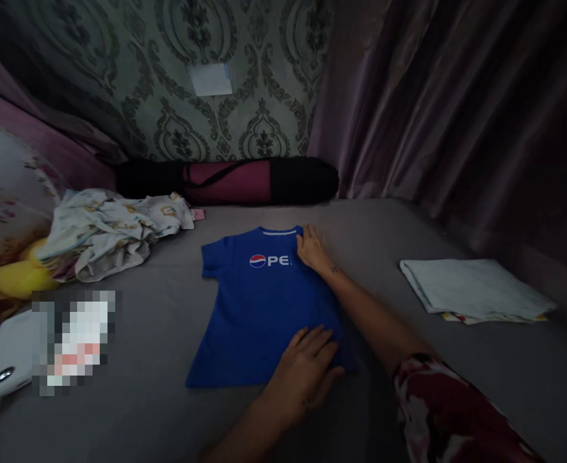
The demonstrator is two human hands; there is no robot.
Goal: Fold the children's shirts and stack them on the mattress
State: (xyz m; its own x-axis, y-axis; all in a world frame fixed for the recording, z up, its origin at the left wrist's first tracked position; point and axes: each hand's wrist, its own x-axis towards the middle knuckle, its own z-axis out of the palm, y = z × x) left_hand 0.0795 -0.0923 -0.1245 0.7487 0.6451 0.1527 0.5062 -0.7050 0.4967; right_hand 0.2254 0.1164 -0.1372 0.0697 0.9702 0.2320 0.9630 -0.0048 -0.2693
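A blue T-shirt [259,315] lies spread on the grey bed sheet, its neckline toward the wall. Across its chest are a round red, white and blue logo and the letters "PE"; the rest of the print does not show. My right hand [312,249] rests at the shirt's right shoulder, fingers stretched out, and the sleeve on that side cannot be seen. Lower down, my left hand [307,360] lies flat on the shirt near its bottom right part, fingers spread. Neither hand grips the cloth visibly.
A folded pale cloth [471,288] lies to the right. Crumpled patterned clothes [119,225] and a yellow item [18,273] are at left, with a white device [11,360] nearer me. Against the wall rests a long black and maroon bag [230,180]. Curtains [384,96] hang at right.
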